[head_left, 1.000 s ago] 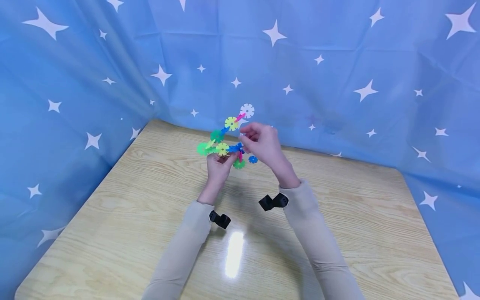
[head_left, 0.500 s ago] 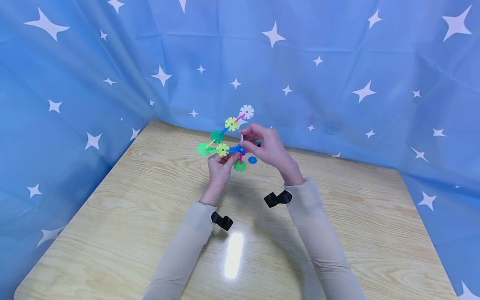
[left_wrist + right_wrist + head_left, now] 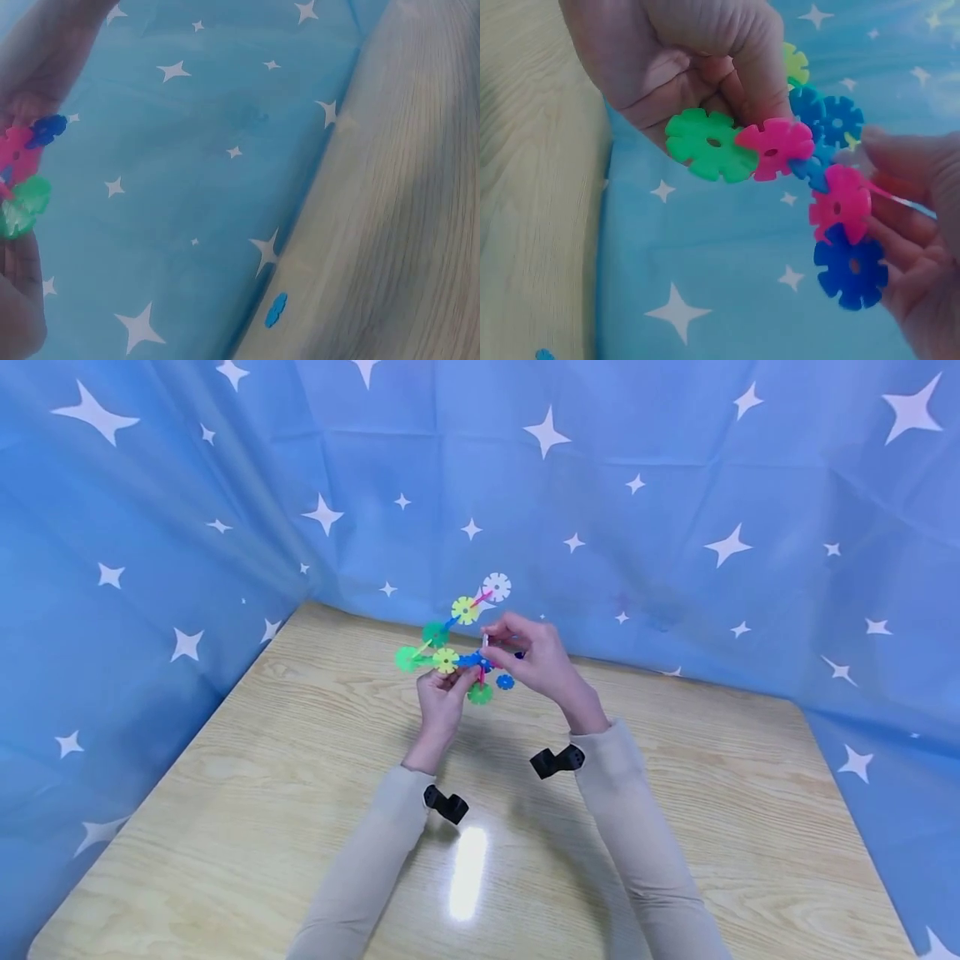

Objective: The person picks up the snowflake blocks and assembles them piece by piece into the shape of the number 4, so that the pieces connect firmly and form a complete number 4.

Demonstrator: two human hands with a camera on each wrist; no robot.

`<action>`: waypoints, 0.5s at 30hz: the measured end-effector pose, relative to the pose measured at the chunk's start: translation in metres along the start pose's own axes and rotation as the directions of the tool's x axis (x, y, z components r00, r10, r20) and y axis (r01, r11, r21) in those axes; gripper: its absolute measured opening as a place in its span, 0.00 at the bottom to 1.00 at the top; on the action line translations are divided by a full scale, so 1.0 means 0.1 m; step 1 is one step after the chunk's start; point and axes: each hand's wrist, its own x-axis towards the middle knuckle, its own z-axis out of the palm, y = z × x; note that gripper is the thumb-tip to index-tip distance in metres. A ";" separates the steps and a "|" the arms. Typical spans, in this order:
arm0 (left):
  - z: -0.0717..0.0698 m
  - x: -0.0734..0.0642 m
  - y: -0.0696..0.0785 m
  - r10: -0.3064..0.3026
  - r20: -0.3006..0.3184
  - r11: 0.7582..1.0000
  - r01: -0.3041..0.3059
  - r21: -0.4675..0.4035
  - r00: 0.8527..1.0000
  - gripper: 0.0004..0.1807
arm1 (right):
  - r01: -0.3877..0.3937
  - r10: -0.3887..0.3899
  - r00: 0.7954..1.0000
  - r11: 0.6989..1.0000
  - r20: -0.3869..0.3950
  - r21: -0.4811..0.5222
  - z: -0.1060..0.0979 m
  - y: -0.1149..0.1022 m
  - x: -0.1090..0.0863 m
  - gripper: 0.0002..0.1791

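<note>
My left hand (image 3: 441,697) holds a chain of notched plastic snowflake discs above the table. The chain bends from a white disc (image 3: 497,587) through a yellow disc (image 3: 464,610) and a green disc (image 3: 407,659) to blue discs (image 3: 468,660). In the right wrist view a pink disc (image 3: 774,150) and a green disc (image 3: 705,144) branch off beside the left thumb. Another pink disc (image 3: 838,202) carries a dark blue disc (image 3: 851,271). With thumb and finger my right hand (image 3: 536,652) pinches a white disc (image 3: 485,642), edge-on, against the blue discs; their exact contact is hidden.
A loose blue disc (image 3: 506,682) lies on the wooden table (image 3: 675,827), near its back edge. Blue cloth (image 3: 420,468) with white stars hangs behind and to the left. Small black cameras (image 3: 557,762) sit on both wrists.
My right hand has shifted slightly right and down, with the white disc now showing between its fingertips at the blue discs. The left hand and the chain have barely moved.
</note>
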 end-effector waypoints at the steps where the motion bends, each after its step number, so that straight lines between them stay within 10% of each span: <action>1: -0.01 0.01 0.00 -0.006 0.000 1.000 0.006 0.002 1.000 0.07 | -0.009 0.009 1.000 1.000 -0.011 0.004 -0.01 0.02 -0.01 0.09; 9: -0.14 0.03 -0.02 -0.046 -0.023 0.999 0.046 -0.023 0.999 0.10 | -0.220 0.243 0.945 0.968 -0.219 0.123 -0.06 0.22 -0.18 0.12; 15: -0.18 0.06 0.00 -0.056 -0.045 0.998 0.055 -0.025 0.997 0.08 | -0.402 0.411 0.890 0.912 -0.199 0.083 0.07 0.92 -0.37 0.15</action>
